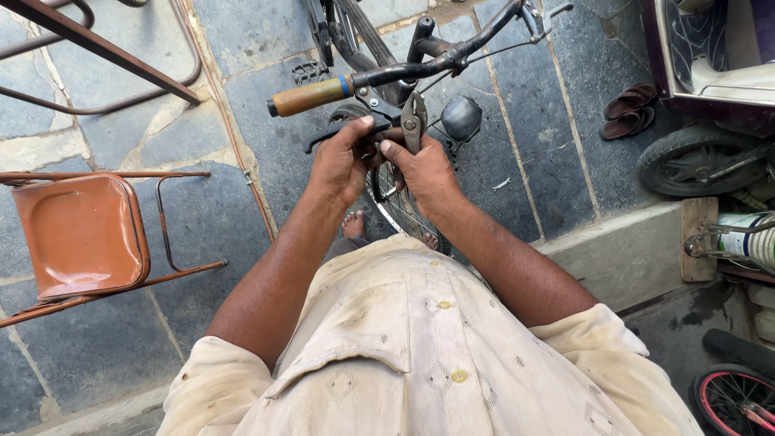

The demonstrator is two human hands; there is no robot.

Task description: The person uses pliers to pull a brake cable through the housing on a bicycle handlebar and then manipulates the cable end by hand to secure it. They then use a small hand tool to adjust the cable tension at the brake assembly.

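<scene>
A bicycle stands in front of me, its black handlebar [420, 69] ending in a brown grip [311, 96] with a blue ring. My right hand [424, 171] is closed on the handles of grey pliers [413, 121], whose jaws point up just under the handlebar. My left hand [343, 157] pinches a small dark part at the black brake lever [327, 136], right next to the pliers. A round black bell [461, 118] hangs just right of the pliers. The front wheel [395, 206] drops away behind my hands.
A brown metal chair [81, 234] stands at the left, with a rusty metal frame [105, 52] above it. Brown sandals [630, 109] lie at the upper right by a scooter wheel [698, 161]. A red-rimmed small wheel [735, 400] is at the bottom right, beyond a concrete step [622, 250].
</scene>
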